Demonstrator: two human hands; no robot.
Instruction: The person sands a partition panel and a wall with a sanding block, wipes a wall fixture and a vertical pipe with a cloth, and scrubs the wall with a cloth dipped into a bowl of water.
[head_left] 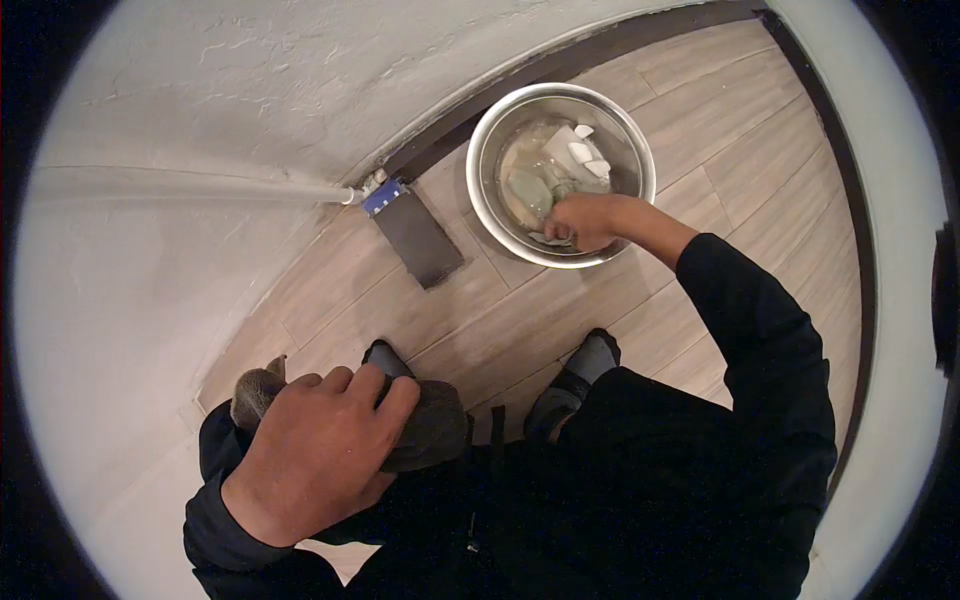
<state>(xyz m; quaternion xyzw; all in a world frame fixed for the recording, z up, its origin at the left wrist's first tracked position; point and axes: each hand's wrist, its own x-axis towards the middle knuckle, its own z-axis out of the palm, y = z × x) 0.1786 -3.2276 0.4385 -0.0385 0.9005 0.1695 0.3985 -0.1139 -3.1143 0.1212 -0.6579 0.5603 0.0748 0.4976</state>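
Observation:
My left hand (325, 445) is closed around a bunched dark grey cloth (430, 428), held near my lap, with ends sticking out on both sides. My right hand (588, 222) reaches over the near rim of a round metal basin (481, 195) on the floor. Its fingers curl down inside, and whatever lies between them is hidden. Cloudy liquid seems to fill the basin's bottom. Beside my right fingers rests a pale greenish rounded thing (528, 190). Several small white pieces (581, 153) lie at the far side of the basin.
Left of the basin, a flat dark grey panel with a blue end (420, 240) lies on the wood-look floor (450, 325). A white pipe (250, 191) runs along the textured wall (200, 90). My feet (595, 358) stand just in front.

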